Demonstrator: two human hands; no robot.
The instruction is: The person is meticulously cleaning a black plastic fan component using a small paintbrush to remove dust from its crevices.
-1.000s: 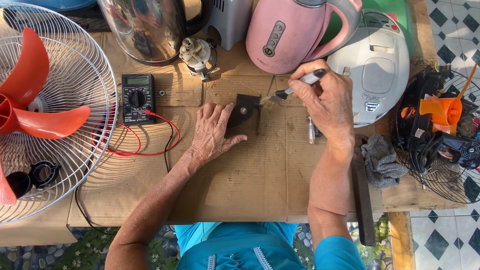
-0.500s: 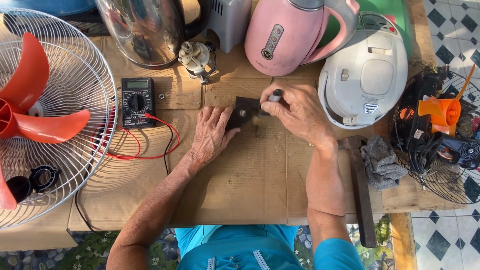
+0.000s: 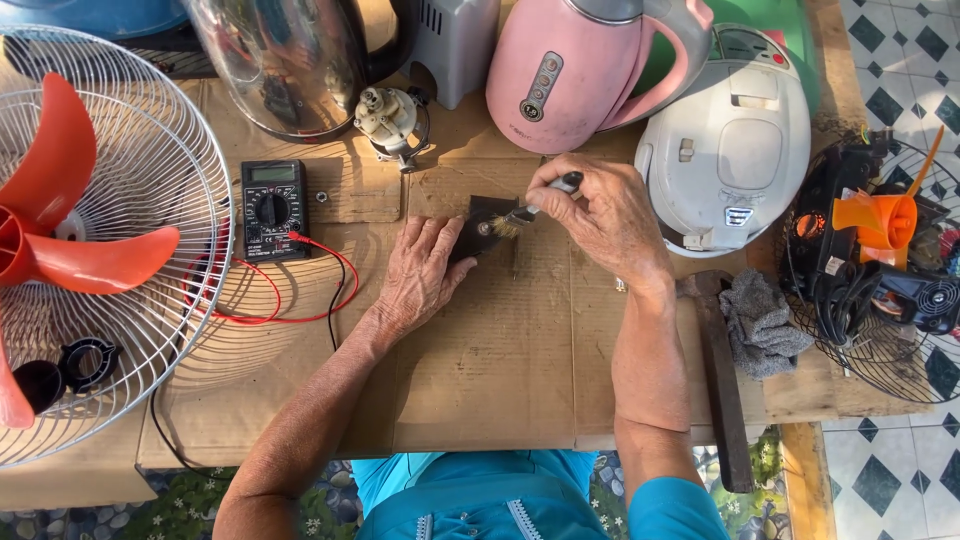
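Two hands work below the pink kettle [image 3: 575, 75]: left hand [image 3: 425, 270] flat, pinning the dark part [image 3: 478, 225], right hand [image 3: 600, 210] gripping a small wire brush [image 3: 525, 212] whose bristles could skid off

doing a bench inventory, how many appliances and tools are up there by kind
kettles: 2, pink kettle and steel kettle
rice cookers: 1, white
fans with red blades: 1
multimeters: 1
small brushes: 1, in the right hand
total: 6
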